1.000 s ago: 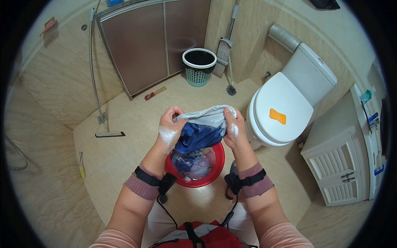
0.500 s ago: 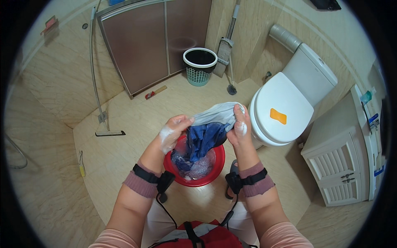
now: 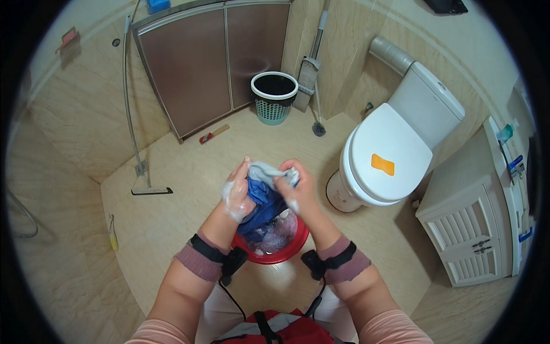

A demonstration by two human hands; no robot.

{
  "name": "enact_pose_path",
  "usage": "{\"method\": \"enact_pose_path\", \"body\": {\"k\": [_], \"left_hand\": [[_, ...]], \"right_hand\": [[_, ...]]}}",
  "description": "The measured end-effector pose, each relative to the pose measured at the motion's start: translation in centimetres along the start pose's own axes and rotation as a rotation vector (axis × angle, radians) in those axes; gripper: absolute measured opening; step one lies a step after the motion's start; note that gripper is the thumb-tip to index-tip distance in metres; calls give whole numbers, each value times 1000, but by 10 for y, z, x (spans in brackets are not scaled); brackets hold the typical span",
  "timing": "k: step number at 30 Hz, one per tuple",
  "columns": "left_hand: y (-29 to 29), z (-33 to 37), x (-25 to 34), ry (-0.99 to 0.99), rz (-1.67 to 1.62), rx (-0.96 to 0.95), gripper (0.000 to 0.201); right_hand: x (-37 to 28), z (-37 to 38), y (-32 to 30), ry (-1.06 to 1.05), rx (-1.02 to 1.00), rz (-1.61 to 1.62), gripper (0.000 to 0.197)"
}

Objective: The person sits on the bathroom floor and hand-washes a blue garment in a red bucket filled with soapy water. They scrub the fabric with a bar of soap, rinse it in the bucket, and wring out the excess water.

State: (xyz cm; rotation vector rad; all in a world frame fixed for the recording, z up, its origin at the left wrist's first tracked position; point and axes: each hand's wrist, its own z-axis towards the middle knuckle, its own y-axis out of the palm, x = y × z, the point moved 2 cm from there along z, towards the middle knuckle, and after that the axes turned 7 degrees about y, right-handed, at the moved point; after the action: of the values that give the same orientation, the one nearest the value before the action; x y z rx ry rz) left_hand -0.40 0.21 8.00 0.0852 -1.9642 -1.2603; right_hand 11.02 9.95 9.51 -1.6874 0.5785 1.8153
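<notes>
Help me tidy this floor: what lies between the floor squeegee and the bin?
In the head view, a small wooden-handled tool with a red end lies roughly between the squeegee and bin.

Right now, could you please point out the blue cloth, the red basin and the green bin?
Blue cloth (image 3: 263, 203), head view: the hanging blue part.
Red basin (image 3: 279, 260), head view: its near rim.
Green bin (image 3: 272, 112), head view: the front of its latticed wall.

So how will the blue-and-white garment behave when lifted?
Likely floppy: the garment sags in folds below the right hand. Probably slippery, given suds on the left hand. Possibly heavy if soaked: the basin below looks wet inside.
</notes>
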Motion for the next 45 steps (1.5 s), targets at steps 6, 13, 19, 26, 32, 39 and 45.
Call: {"method": "enact_pose_path", "body": {"k": [6, 13, 19, 26, 32, 39, 45], "left_hand": [[-57, 23, -38, -89, 3, -98, 29], [-16, 2, -61, -211, -72, -256, 36], [-20, -6, -69, -25, 166, -272, 36], [-52, 13, -45, -232, -284, -529, 29], [25, -24, -48, -121, 108, 121, 33], [-27, -6, -53, -249, -149, -164, 32], [-2, -10, -50, -175, -70, -156, 34]], "right_hand": [[-18, -41, 47, -581, 14, -644, 22], [-7, -13, 28, -417, 273, -717, 21], [0, -10, 18, -411, 285, -676, 19], [-8, -40, 54, -591, 198, -691, 20], [4, 2, 11, -295, 406, -700, 18], [0, -29, 38, -492, 215, -700, 17], [-10, -18, 28, -420, 256, -696, 22]]}}
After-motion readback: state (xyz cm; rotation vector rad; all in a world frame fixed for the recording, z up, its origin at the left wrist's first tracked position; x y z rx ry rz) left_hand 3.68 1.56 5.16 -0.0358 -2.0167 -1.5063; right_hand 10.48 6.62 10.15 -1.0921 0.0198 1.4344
